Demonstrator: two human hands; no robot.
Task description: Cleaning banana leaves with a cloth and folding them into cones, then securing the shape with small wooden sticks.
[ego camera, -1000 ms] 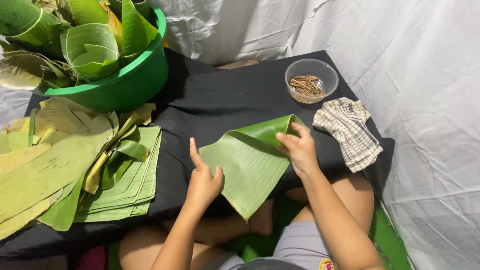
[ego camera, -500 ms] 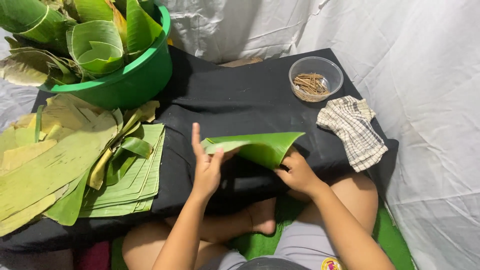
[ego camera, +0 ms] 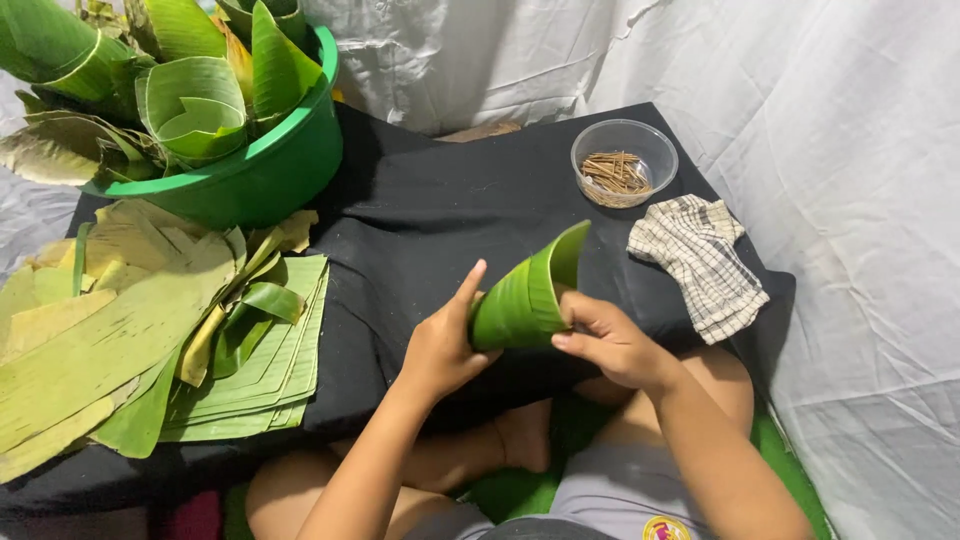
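At the far left we see a pile of flat banana leaves (ego camera: pixel 110 340), some yellowed, running out of view past the left edge, so we cannot tell how far it goes. A neater stack of cut green leaf sheets (ego camera: pixel 265 375) lies against its right side. Behind them stands a green basin (ego camera: pixel 270 170) filled with rolled leaf cups (ego camera: pixel 195 110); its upper part is cut off by the top edge, and the basin's inside is hidden under the leaves.

Over the near edge of the black-covered desk (ego camera: pixel 420 210) we find our left hand (ego camera: pixel 440 345), fingers wrapped round the lower end of a banana leaf cone (ego camera: pixel 525 295), with the forefinger sticking straight up beside it. The cone tilts, its open mouth up and to the right. Our right hand (ego camera: pixel 605 340) grips the same cone from the other side, thumb on the outside; how the other fingers lie behind the leaf we cannot make out.

Further right, at the back of the desk, a clear bowl (ego camera: pixel 650 150) holds thin brown sticks (ego camera: pixel 612 175), too small to tell apart. Just in front of it a checked cloth (ego camera: pixel 700 260) lies crumpled, hanging over the desk's right edge.
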